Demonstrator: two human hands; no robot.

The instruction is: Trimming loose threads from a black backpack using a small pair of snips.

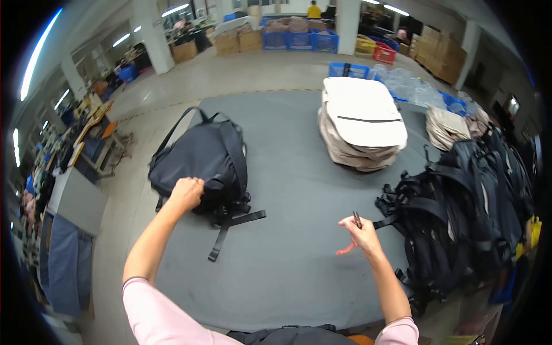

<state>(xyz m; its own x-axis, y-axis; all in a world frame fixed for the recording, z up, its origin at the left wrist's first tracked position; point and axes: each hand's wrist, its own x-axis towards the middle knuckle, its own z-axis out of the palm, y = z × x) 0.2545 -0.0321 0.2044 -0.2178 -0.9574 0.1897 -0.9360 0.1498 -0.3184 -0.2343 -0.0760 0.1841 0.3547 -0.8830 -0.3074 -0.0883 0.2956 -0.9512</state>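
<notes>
A dark navy backpack lies on the left of the grey table, its handle loop away from me and black webbing straps trailing off its near end. My left hand is closed on the fabric at the pack's near edge. Over the table to the right, my right hand is closed around a slim dark tool that sticks up from the fingers; its kind is too small to make out. An orange-red strip hangs below that hand. Behind it a black strap reaches out from the pile of packs.
Black backpacks are heaped along the right edge, straps spilling onto the table. A stack of cream-coloured bag pieces stands at the far right. Beyond are folded beige bags, clear plastic bags and a blue crate.
</notes>
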